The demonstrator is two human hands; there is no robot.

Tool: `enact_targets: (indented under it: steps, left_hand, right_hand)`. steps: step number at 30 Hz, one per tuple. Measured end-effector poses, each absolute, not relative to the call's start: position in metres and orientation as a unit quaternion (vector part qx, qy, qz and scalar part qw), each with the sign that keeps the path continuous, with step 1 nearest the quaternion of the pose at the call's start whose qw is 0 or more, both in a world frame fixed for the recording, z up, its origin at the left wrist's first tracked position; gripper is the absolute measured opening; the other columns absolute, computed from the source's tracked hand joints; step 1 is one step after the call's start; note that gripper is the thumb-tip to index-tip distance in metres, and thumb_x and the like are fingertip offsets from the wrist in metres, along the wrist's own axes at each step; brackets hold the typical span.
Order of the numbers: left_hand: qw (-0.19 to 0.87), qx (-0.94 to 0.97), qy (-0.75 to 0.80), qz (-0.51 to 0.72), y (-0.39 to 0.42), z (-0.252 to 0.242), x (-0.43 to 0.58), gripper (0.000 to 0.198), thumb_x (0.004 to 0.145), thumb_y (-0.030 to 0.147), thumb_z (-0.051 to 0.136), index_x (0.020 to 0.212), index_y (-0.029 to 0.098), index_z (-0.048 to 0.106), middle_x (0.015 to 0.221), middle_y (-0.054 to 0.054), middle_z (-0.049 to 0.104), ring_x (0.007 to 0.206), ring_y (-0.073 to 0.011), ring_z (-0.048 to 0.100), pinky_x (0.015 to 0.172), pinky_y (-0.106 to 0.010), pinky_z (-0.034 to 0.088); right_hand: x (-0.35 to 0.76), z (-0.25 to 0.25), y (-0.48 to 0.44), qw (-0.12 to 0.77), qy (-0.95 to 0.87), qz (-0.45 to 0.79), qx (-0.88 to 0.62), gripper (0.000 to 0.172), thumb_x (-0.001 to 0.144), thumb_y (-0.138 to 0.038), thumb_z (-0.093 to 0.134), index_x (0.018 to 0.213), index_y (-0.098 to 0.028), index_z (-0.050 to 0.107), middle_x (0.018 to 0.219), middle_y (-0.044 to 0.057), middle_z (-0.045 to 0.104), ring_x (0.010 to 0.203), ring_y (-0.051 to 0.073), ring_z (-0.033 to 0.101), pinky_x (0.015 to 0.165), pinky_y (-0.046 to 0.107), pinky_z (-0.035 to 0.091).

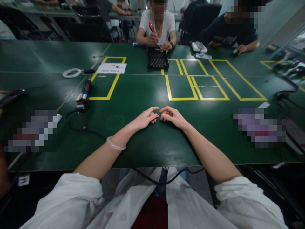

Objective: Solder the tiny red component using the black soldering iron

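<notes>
My left hand (145,118) and my right hand (172,116) rest on the green table (133,140) in front of me, fingertips nearly touching at the middle. The fingers of both are curled and pinched together; whatever sits between them is too small to make out. A pale bangle (115,144) circles my left wrist. A black cable (95,132) runs under my left forearm and over the table's near edge.
An electric screwdriver (84,92) lies at the left with its cable. Beyond it are a white ring (71,73) and a paper card (111,68). A black tray (157,59) sits before a person opposite holding a red tool (151,26). Yellow tape boxes (205,82) mark the table.
</notes>
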State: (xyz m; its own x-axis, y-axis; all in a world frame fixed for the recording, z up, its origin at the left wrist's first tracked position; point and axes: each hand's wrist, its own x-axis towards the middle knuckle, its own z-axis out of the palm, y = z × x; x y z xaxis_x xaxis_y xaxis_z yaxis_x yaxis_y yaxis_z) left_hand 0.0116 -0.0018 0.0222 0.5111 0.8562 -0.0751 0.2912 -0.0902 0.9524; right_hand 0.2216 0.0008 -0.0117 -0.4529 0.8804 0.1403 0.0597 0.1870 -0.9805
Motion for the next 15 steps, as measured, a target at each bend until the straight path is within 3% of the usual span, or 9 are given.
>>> enact_targets:
  steps: [8, 15]
  left_hand:
    - [0.534, 0.701, 0.391, 0.268, -0.005, 0.008, 0.010, 0.050, 0.093, 0.033, 0.053, 0.139, 0.012, 0.047, 0.075, 0.000, 0.057, 0.070, -0.0130, 0.056, 0.068, -0.027, 0.046]
    - [0.473, 0.746, 0.388, 0.263, -0.005, 0.000, 0.014, 0.049, 0.095, 0.036, 0.050, 0.139, 0.015, 0.049, 0.079, -0.002, 0.060, 0.074, -0.0151, 0.060, 0.074, -0.029, 0.048]
  right_hand:
    - [0.219, -0.016, 0.000, 0.374, -0.694, 0.524, -0.322, 0.032, 0.084, -0.044, 0.071, 0.098, -0.017, 0.060, 0.081, 0.002, 0.069, 0.069, 0.012, 0.061, 0.065, 0.025, 0.047]
    - [0.216, -0.015, -0.003, 0.357, -0.724, 0.491, -0.328, 0.027, 0.085, -0.040, 0.069, 0.095, -0.017, 0.061, 0.082, 0.002, 0.067, 0.070, 0.012, 0.058, 0.067, 0.026, 0.046]
